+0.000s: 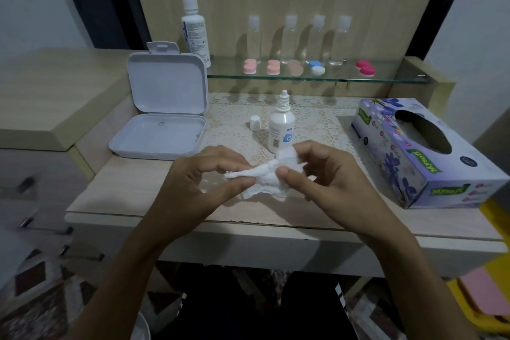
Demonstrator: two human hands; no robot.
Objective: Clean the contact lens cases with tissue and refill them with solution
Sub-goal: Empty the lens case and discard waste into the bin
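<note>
Both hands hold a crumpled white tissue above the table's front middle. My left hand pinches its left end. My right hand grips its right part between thumb and fingers; whatever lies inside the tissue is hidden. Just behind stands an uncapped solution bottle, its white cap beside it. On the glass shelf lie contact lens cases: two pale pink ones, a blue-and-white one and a dark pink one.
An open white plastic box sits at the left of the table. A tissue box lies at the right. A taller solution bottle and several clear small bottles stand at the back by the shelf.
</note>
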